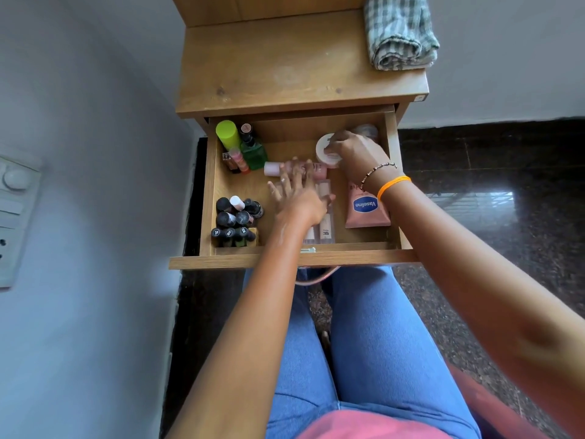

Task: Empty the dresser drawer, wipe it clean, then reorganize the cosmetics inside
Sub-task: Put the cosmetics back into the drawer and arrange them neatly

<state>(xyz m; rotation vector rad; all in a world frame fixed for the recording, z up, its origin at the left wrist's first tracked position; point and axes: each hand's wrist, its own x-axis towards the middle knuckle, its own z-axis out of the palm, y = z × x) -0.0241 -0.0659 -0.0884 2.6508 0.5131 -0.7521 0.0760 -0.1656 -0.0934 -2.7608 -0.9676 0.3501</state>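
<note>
The wooden drawer [207,198] is pulled out in front of me with cosmetics inside. My right hand [357,153] grips a round white jar [326,150] at the back right. My left hand [297,191] lies with fingers spread over a pink bottle [275,168] lying on its side and pale tubes [326,229]. Several dark nail polish bottles [235,221] stand at the front left. A lime-green capped bottle [228,134] and a green bottle [254,153] stand at the back left. A pink Vaseline tube [365,210] lies at the right.
A folded checked cloth [399,33] rests on the dresser top [285,64] at the back right. A wall with a switch panel [12,204] is on the left. Dark polished floor [493,185] lies to the right. My knees in blue jeans are under the drawer.
</note>
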